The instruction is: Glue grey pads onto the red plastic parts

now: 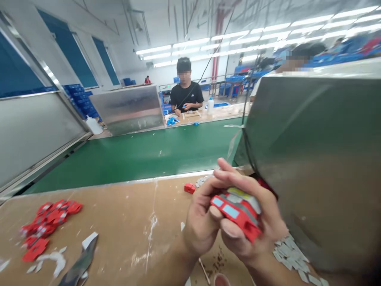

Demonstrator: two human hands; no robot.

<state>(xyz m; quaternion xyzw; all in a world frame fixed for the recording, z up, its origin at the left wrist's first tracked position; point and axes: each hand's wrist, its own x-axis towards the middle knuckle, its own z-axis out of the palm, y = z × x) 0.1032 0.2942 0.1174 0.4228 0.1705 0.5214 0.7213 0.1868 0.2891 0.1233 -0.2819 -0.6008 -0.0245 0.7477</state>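
Both my hands hold a small red toy car (238, 212) with light-blue windows, a grey band and a yellow patch on top, above the brown worktable (125, 222). My left hand (201, 222) grips it from the left, thumb pressed on its side. My right hand (258, 226) wraps around it from the right and below, thumb on its lower edge. A small red part (189, 188) lies on the table just beyond my hands.
A pile of red parts (47, 224) lies at the left, with white scraps and a grey sheet (79, 264) near it. Small grey pieces (293, 256) lie at the right. A metal partition (321, 159) rises on the right. Beyond runs a green conveyor belt (154, 151); a person in black (187, 95) works across it.
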